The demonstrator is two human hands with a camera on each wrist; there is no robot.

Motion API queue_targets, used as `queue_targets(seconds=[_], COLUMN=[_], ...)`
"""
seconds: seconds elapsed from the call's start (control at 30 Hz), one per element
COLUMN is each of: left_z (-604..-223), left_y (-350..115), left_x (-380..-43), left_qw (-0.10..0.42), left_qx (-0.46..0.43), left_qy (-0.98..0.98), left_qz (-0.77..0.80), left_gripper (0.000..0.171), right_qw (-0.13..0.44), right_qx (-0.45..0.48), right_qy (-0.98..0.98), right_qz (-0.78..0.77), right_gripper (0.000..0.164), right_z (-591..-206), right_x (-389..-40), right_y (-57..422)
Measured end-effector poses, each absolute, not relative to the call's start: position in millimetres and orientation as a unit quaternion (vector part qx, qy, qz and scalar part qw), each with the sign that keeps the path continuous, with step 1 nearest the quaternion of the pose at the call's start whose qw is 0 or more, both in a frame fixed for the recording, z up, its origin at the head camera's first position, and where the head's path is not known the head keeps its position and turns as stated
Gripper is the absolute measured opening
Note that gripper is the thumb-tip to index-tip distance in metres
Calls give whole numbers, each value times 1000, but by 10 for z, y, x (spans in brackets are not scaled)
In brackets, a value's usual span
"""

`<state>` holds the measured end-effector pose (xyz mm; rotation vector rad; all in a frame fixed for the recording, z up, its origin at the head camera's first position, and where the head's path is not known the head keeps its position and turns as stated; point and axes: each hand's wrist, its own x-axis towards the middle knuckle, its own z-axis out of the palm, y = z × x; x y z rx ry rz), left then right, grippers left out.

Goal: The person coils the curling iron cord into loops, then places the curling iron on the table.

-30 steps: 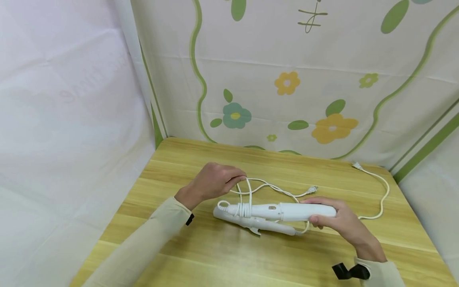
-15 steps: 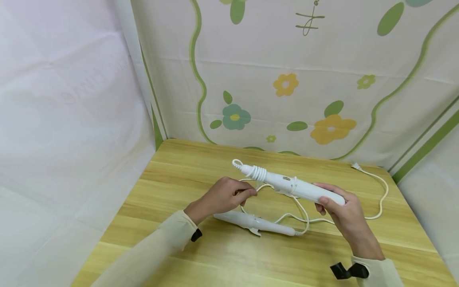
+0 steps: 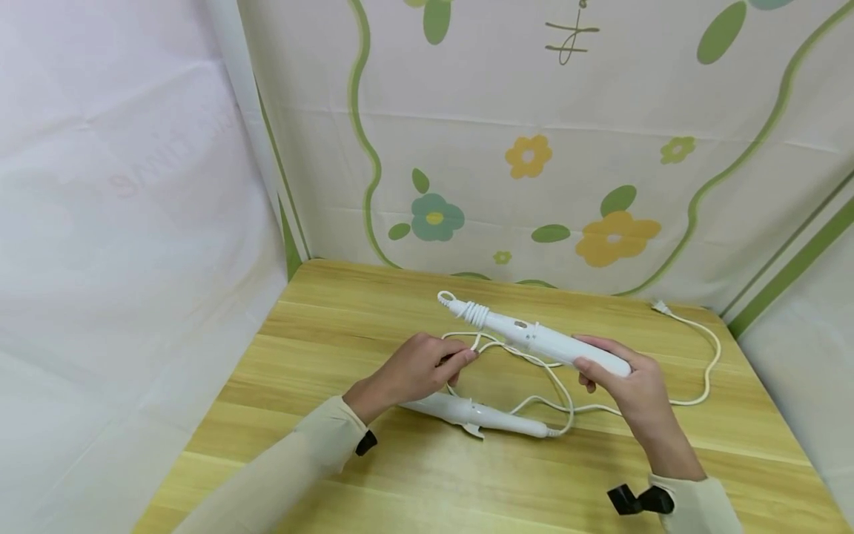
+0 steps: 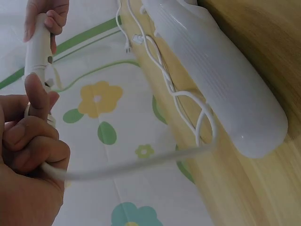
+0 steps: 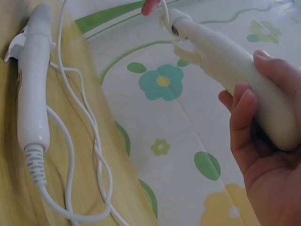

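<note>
My right hand (image 3: pixel 630 378) grips the thick end of a white curling iron (image 3: pixel 567 345), held above the table and tilted with its cord end up and to the left. Several turns of white cord (image 3: pixel 476 314) are wound round its narrow end. Just below those turns, my left hand (image 3: pixel 427 363) pinches the cord, which runs off its fingers in the left wrist view as a loose cord stretch (image 4: pixel 122 167). A second white curling iron (image 3: pixel 507 421) with a clip lever lies on the table, its left end behind the left hand.
On the wooden table (image 3: pixel 427 482) loose cord (image 3: pixel 534 400) lies in loops behind the second iron. A plug (image 3: pixel 660 306) rests near the back right edge, its cord curving forward. A flower-printed cloth (image 3: pixel 467 148) hangs behind, and a white cloth (image 3: pixel 133 297) on the left.
My right hand has lifted its curling iron from beside the other one and tilted the cord end up. The left hand has shifted right and slightly down, still pinching cord.
</note>
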<state>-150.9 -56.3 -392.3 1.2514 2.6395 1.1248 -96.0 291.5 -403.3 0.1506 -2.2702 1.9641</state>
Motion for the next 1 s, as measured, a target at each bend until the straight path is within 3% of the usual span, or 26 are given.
queue_targets(seconds=[0.4,0.67,0.8,1.0], left_z=[-3972,-3940,-3834,-3670], left_y=[-618,-669,-750,-809], left_x=[-1486,-1465,-1528,-1732], left_qw=[30,6,-65,-232], left_qx=[399,423,442,479], left_qy=[839,842,844,823], left_qz=[367,334,298,198], left_gripper=[24,25,19,11], right_qw=[115,135,106,41], right_qx=[-22,-64,-25,36], right_qy=[-786,-817,-862,-898], right_qz=[607,557,494,437], right_gripper=[37,41,42,40], right_z=[-4079,-4116,-4119,-4093], right_x=[-1045,-1076,-1044,-957], right_y=[2944,2910,2901,2940])
